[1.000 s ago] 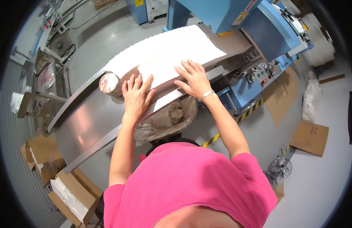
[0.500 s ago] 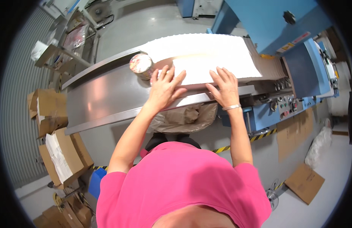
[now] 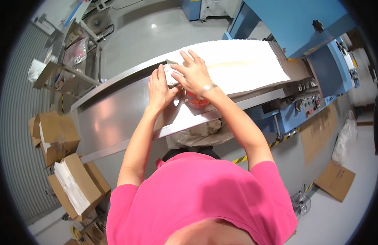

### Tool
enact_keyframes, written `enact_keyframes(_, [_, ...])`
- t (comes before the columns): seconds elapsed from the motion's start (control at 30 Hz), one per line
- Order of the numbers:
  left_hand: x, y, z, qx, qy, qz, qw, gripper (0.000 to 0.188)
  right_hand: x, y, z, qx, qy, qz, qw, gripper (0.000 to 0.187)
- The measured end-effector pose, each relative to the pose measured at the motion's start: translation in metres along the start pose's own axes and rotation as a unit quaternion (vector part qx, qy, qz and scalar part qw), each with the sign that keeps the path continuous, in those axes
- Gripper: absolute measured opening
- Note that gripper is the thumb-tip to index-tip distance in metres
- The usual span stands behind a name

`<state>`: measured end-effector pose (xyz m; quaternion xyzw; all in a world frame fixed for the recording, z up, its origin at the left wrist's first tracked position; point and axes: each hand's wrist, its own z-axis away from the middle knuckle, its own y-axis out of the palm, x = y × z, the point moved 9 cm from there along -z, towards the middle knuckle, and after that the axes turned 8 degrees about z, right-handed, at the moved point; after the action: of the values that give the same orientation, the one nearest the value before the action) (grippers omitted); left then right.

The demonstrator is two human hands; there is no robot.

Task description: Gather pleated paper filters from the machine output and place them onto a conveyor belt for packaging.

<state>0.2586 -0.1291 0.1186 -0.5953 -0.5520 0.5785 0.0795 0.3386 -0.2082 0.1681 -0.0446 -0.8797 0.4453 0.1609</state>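
Note:
A short cylinder with a pale patterned top (image 3: 171,75) stands between my hands at the metal table's far side. My left hand (image 3: 158,92) wraps its left side, thumb towards me. My right hand (image 3: 194,74) reaches over from the right, thumb and forefinger at the cylinder's edge and the other fingers stretched out. Below my right wrist sits a red, round-sided thing (image 3: 197,102), partly covered by the wrist; its kind is unclear. Immediately right of my hands begins the bright white sheet (image 3: 246,63), which lies along the belt.
The metal table (image 3: 111,110) has raised rims. A blue machine (image 3: 295,24) stands over the belt's right end, with a control panel (image 3: 311,104) in front. Open cardboard boxes (image 3: 76,183) stand at lower left, and a plastic-lined bin (image 3: 201,134) is under the table.
My right hand has left the white sheet and moved left to the cylinder. My left hand has shifted left and closed around it. The red thing now shows beneath my right wrist.

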Motion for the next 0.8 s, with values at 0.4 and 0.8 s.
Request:
enact_keyframes(0.4, [0.008, -0.035, 0.023, 0.271, 0.074, 0.164, 0.946, 0.072, -0.022, 0.043, -0.015, 0.104, 0.105, 0.100, 0.984, 0.033])
enact_keyframes(0.8, [0.053, 0.058, -0.025, 0.177, -0.343, 0.610, 0.692, 0.075, -0.030, 0.006, -0.003, 0.105, 0.084, -0.009, 0.991, 0.037])
